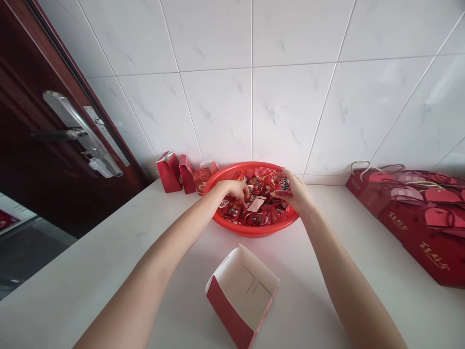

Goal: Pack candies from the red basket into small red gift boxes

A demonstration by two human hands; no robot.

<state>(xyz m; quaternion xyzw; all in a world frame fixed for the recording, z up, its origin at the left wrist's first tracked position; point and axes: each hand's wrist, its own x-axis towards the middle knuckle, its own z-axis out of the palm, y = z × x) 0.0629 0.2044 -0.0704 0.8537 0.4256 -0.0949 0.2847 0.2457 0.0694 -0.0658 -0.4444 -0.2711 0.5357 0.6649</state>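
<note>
A red plastic basket (250, 231) stands against the wall, filled with red-wrapped candies (267, 216). Over its left side my left hand (236, 190) reaches in, fingers curled down among the wrappers; what they pinch, if anything, is hidden. At the right rim, my right hand (296, 194) grips a red candy packet (282, 182) with dark lettering, between thumb and fingers. A pale slip (256, 203) lies on top of the candies between the hands. Nearer to me, between my forearms, sits an open red box (230, 310) with a white inside and nothing in it.
Small red boxes (169, 172) stand by the wall left of the basket. Several dark red gift boxes (417, 218) with cord handles crowd the right of the white countertop (119, 261). A brown door (32, 97) with a metal handle is at the left.
</note>
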